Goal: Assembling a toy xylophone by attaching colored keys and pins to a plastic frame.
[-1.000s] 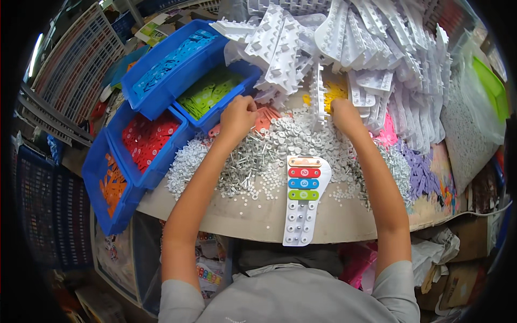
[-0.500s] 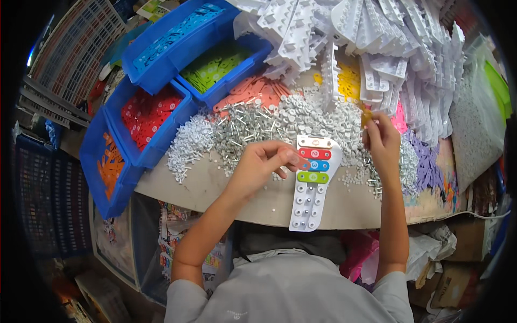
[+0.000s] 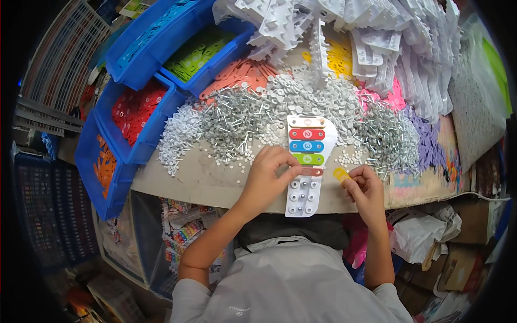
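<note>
A white plastic base (image 3: pixel 326 141) lies near the table's front edge, with a beige, a red, a blue and a green strip across its upper part. My left hand (image 3: pixel 267 178) pinches one end of a salmon-pink strip (image 3: pixel 312 171), which lies across the base just below the green strip (image 3: pixel 309 159). Bare white pegs and small metal studs show on the base below it. To the right of the base, my right hand (image 3: pixel 367 189) is closed on a yellow strip (image 3: pixel 341 174), held apart from the base.
Blue bins (image 3: pixel 180 102) on the left hold red, orange, green and blue strips. Behind the base are heaps of metal pins (image 3: pixel 234 124) and white caps (image 3: pixel 307 99). White bases (image 3: pixel 371 21) are stacked at the back right, purple strips (image 3: pixel 428 142) lie at the right.
My left hand has brought the salmon-pink strip down onto the base below the green one. My right hand has come from the parts heap toward the base, carrying the yellow strip.
</note>
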The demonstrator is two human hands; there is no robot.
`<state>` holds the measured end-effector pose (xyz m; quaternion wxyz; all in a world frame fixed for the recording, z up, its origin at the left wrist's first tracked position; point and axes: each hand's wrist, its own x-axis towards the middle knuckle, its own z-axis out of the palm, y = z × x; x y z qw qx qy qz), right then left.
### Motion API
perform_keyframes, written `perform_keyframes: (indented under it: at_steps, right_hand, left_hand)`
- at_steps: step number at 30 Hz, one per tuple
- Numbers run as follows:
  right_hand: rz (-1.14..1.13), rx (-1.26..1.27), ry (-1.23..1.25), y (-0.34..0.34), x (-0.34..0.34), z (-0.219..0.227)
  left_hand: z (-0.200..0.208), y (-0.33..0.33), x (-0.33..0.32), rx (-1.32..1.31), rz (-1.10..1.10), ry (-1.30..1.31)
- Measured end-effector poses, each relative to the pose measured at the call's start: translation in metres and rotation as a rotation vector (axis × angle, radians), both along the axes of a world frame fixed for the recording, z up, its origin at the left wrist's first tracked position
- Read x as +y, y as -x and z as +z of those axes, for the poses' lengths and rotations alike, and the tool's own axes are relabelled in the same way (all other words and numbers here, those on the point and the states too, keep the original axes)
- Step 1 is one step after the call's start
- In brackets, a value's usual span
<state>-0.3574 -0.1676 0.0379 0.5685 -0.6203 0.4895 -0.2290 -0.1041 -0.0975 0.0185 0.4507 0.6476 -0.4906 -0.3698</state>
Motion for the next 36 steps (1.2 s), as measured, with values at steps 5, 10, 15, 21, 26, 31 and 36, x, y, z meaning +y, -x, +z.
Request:
perform_keyframes:
  at_steps: [5,10,15,21,26,31,36]
  right_hand:
    - [0.044,0.17,-0.035,0.0,0.001,0.006]
    - [0.104,0.139,0.127,-0.006,0.006,0.006]
    - [0.167,0.044,0.024,-0.015,0.011,0.016]
    - [0.212,-0.004,-0.037,-0.039,0.021,0.007]
    - [0.223,0.018,-0.034,-0.053,0.018,0.005]
    - [0.187,0.068,0.006,-0.055,0.017,0.004]
    - [0.152,0.203,0.028,-0.047,0.009,-0.001]
  left_hand:
    - [-0.017,0.01,-0.003,-0.187,-0.026,0.144]
    - [-0.016,0.015,-0.005,-0.267,0.01,0.157]
    - [-0.014,0.013,-0.004,-0.268,0.029,0.113]
    - [-0.019,0.015,0.0,-0.307,0.029,0.143]
    - [-0.033,0.013,0.022,-0.134,0.189,0.072]
    - [-0.038,0.019,0.031,-0.285,0.102,0.122]
    - [-0.036,0.017,0.032,-0.183,0.133,0.02]
